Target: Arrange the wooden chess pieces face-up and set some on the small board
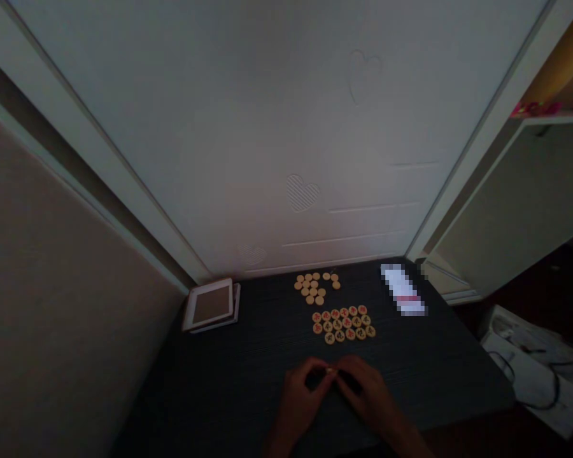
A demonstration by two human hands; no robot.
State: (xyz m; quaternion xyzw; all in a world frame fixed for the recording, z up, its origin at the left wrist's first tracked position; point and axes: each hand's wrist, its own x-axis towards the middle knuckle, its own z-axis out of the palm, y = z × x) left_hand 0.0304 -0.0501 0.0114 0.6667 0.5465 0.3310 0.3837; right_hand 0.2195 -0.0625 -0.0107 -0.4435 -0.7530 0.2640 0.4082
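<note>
Over the front of the dark table (248, 375), my left hand (302, 392) and my right hand (367, 389) meet at the fingertips. Both are closed in a pinch on one small pale Chinese chess piece (331, 369), mostly covered by the fingers. Just beyond them lie face-up Chinese chess pieces (346, 322) in three rows, with red or black characters. Farther back is a loose group of plain-topped pieces (310, 286), their characters not showing. A few of these sit slightly apart on the right.
A framed, brown-centred flat object (213, 302) rests on another flat item at the table's back left. At the back right is a blurred-out white object (403, 290). A white panel (267, 127) with heart patterns rises behind the table. White boxes with a cable (539, 369) stand lower right.
</note>
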